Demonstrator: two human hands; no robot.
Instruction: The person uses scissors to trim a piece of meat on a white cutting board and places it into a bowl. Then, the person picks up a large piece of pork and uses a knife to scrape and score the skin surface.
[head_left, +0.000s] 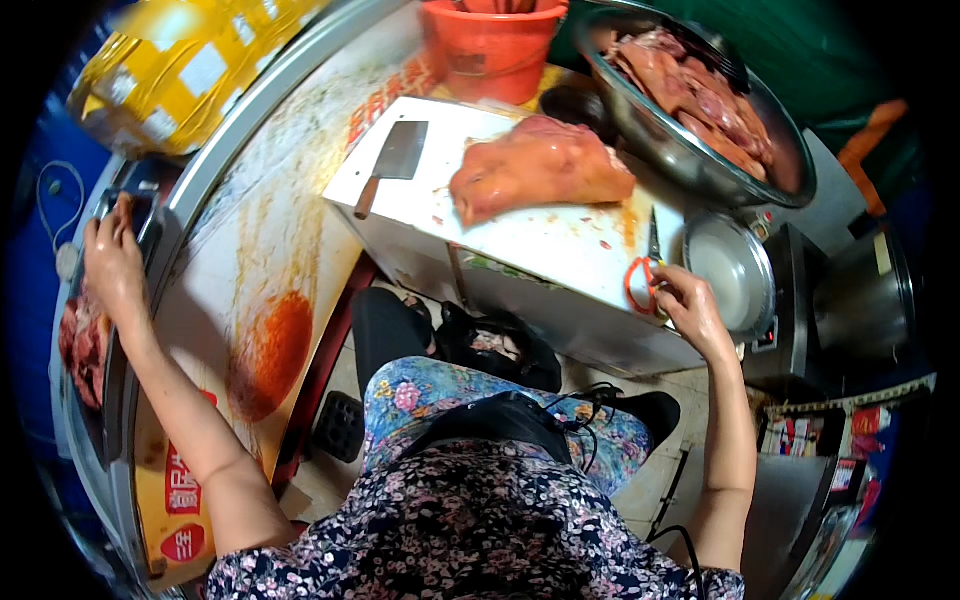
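Note:
On the white cutting board (540, 240) lies a large piece of skin-on meat (544, 169). A cleaver with a wooden handle (401, 150) rests to its left. My right hand (694, 304) is at the board's right edge, its fingers on the handles of orange-handled scissors (640, 285), whose blades lie on the board. Far to the left, my left hand (116, 259) reaches over a metal tray (146, 210) beside the counter; its fingertips are at something small that I cannot make out. Red pieces of meat (86, 349) lie below that hand.
A large steel bowl (795, 176) of meat stands at the back right, with a smaller metal bowl of cloudy liquid (727, 262) nearer. Behind the board is a red bucket (499, 56). A taped yellow box (202, 67) stands back left. A black bag (517, 349) lies below the board.

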